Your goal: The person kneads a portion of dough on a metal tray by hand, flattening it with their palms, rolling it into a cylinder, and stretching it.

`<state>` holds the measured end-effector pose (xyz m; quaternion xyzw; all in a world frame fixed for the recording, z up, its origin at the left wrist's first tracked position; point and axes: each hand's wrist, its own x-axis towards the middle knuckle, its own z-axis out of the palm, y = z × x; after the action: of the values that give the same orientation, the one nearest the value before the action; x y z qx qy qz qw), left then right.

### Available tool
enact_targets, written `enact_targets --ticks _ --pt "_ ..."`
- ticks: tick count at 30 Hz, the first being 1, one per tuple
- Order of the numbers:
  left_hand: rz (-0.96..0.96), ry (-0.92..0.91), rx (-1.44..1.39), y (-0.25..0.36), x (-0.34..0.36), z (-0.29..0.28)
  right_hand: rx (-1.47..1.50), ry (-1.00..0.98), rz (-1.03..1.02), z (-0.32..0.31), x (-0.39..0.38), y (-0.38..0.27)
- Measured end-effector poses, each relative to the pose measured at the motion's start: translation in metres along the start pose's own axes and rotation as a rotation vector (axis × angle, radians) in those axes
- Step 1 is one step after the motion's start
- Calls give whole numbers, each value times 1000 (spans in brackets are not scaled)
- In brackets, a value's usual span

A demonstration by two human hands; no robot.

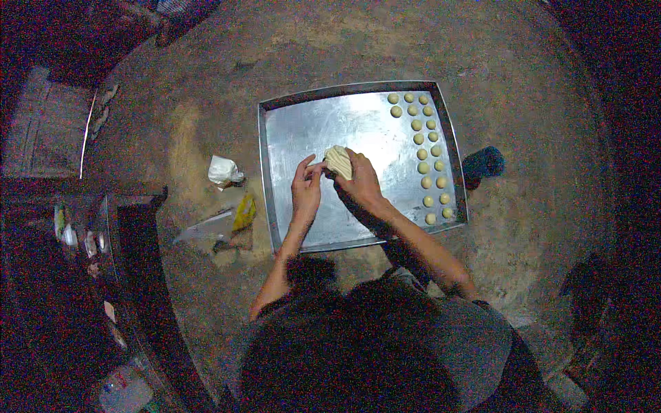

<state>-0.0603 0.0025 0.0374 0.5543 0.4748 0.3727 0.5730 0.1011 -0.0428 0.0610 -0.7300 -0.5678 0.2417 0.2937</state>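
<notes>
A pale lump of dough [339,161] with a ridged surface is held above the middle of a large square metal tray [296,131]. My right hand [361,184] wraps round its right side. Close by on the left, my left hand [307,191] has its fingers apart and bent toward the lump. Whether a fingertip touches the dough is too blurred to tell. Along the tray's right side lie several small round dough balls [423,166], set in rough columns from the far edge to the near one.
The tray rests on a brown floor [206,82]. To its left are a crumpled white bag [224,171] and a plastic wrapper with a yellow part [244,212]. A dark blue cylindrical object [485,162] is beside its right wall. A dark shelf [110,227] with small items stands far left.
</notes>
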Motion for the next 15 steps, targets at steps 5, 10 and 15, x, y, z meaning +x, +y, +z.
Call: enact_targets --ticks 5,10,15 --pt "-100 117 -202 -7 -6 20 613 -185 151 -32 -18 -28" --pt "-178 -68 -537 31 -18 24 811 -344 219 -51 -43 -41" --pt "-100 -56 -380 38 -22 24 1157 -382 546 -50 -44 -41"
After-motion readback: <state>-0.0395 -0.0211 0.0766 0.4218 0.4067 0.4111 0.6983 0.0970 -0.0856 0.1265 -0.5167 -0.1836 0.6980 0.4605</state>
